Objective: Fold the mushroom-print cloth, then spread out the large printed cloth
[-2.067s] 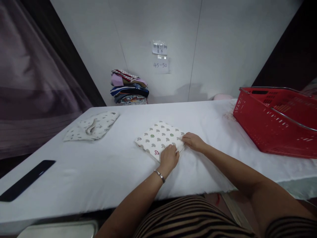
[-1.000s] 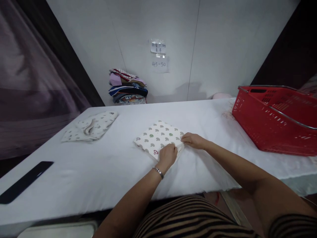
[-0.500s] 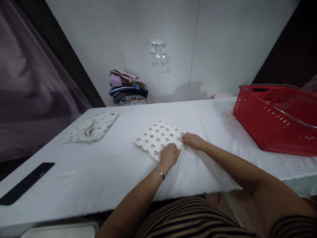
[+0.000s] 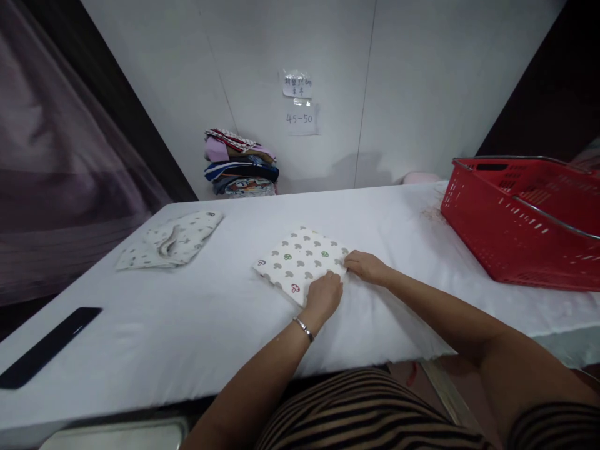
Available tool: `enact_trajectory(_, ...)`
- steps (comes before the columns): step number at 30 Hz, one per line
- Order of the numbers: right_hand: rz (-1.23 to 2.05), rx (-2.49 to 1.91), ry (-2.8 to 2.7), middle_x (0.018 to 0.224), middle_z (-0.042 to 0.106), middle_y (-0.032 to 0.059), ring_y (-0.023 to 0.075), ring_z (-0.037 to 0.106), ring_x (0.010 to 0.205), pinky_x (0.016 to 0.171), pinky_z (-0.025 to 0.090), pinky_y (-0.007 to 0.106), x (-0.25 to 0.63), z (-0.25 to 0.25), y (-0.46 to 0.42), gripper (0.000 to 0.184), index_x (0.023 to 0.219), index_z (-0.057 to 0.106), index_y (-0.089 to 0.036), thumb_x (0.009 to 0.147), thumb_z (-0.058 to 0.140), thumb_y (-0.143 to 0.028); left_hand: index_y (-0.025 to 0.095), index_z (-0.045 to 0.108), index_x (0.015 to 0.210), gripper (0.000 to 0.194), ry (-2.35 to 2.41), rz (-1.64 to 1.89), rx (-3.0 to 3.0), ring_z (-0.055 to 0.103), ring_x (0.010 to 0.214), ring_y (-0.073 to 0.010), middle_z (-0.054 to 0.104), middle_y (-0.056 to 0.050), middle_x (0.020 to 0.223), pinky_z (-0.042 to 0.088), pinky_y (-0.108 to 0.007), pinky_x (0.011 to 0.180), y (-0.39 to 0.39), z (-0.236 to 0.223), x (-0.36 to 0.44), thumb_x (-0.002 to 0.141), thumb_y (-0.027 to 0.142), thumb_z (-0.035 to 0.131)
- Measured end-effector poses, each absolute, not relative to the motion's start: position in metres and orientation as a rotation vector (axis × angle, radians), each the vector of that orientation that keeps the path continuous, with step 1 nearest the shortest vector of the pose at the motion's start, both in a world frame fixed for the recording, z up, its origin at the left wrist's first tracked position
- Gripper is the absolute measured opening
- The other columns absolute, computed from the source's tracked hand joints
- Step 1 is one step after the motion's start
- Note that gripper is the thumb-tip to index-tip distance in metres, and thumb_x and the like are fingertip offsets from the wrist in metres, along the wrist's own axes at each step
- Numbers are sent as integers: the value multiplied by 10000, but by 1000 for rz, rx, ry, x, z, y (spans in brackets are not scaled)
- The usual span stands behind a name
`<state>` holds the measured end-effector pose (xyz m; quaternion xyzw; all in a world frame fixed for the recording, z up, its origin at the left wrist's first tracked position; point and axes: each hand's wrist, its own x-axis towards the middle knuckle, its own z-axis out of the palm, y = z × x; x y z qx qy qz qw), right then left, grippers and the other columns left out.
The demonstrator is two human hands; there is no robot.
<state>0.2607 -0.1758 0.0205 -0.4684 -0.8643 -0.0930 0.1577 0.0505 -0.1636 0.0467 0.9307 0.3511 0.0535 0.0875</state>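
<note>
A folded white cloth (image 4: 295,257) printed with grey, green and red mushrooms lies flat on the white-covered table in front of me. My left hand (image 4: 324,294) has its fingers curled over the cloth's near right edge. At the right corner, my right hand (image 4: 366,267) pinches the cloth between thumb and fingers. Both hands rest close together, with the fingertips partly hidden. Farther left lies a second white printed cloth (image 4: 194,236), loosely folded, with a strap-like strip on top.
A red plastic basket (image 4: 492,225) with metal handles stands on the right of the table (image 4: 187,337). Folded clothes (image 4: 241,169) are stacked by the back wall. At the left lies a flat black strip (image 4: 51,347). Paper signs (image 4: 300,119) hang on the wall.
My left hand has shifted slightly right and its fingers have curled in at the cloth's edge. The right hand keeps its pinch at the corner, and the cloth stays in place.
</note>
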Motion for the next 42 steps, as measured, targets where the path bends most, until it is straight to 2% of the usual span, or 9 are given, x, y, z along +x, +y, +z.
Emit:
enact_trajectory(7,-309,-1346,-2460,1015,631,93,201,527,926,778,484,320,263,16,-178,290,1033,645,-161,934,373,-145,197,537,904,192,1072,272,2713,582,856,-165,604,-30,935,407,-285,689,-161,38,50,943,291,374)
enact_trajectory(16,-360,-1328,-2426,987,624,115,212,515,904,764,467,343,266,8,-180,284,1025,636,-141,911,379,-107,198,541,884,175,1065,325,2710,571,834,-164,598,-27,904,389,-286,667,-163,35,48,937,285,399)
enact_trajectory(21,-413,-1408,-2390,1008,623,108,218,519,935,770,432,361,267,5,-183,283,1059,625,-169,919,386,-114,208,540,940,118,1037,414,2746,533,920,-178,572,-25,998,406,-297,689,-166,38,44,919,269,441)
enact_trajectory(24,-374,-1405,-2410,1024,626,93,209,522,949,820,417,375,267,10,-187,279,1088,618,-188,929,397,-127,216,552,958,106,970,391,2804,508,955,-185,552,-24,1039,419,-303,717,-168,39,41,901,265,478)
enact_trajectory(28,-335,-1400,-2426,1085,619,94,204,526,1004,963,349,446,268,16,-192,317,1149,596,-194,921,393,-110,207,567,956,121,958,330,2831,504,946,-183,549,-31,1028,431,-310,727,-171,35,40,907,249,464)
enact_trajectory(30,-313,-1400,-2414,1105,615,104,211,525,1032,987,330,472,270,16,-194,334,1164,589,-189,913,385,-108,204,569,953,123,961,341,2837,504,944,-182,551,-30,1021,434,-310,728,-172,34,40,905,234,460)
enact_trajectory(36,-192,-1326,-2342,1107,621,121,225,541,1028,934,403,476,270,12,-195,364,1174,586,-192,893,369,-116,206,598,892,217,957,418,2764,516,969,-179,577,-36,1007,434,-324,810,-165,42,31,935,303,408)
enact_trajectory(39,-129,-1344,-2305,1124,623,112,240,555,1017,901,436,481,269,11,-197,383,1175,593,-217,886,360,-126,222,574,1075,222,958,529,2786,466,1141,-206,565,-42,1185,385,-374,960,-160,41,22,920,311,442)
enact_trajectory(42,-92,-1405,-2250,1077,645,106,263,577,980,904,443,495,264,13,-197,378,1128,636,-255,887,360,-163,234,489,1250,358,962,504,2842,359,1297,-241,468,-53,1376,312,-430,1057,-158,33,17,917,354,437)
